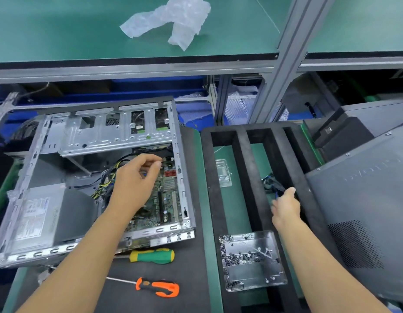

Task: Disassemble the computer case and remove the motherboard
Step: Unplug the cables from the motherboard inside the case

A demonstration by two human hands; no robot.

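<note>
Hands apart: your left hand (137, 177) is inside the case (89, 177), fingers pinched over the motherboard (164, 199); what they hold is unclear. Your right hand (285, 205) grips a blue cable (271, 185) in the black foam tray (248, 172). Two screwdrivers (155, 256) lie on the desk (200, 177) below the case; screw tray (252, 260) beside them.

Green bench (202, 177) bears case (101, 177), screwdrivers (153, 256).
</note>
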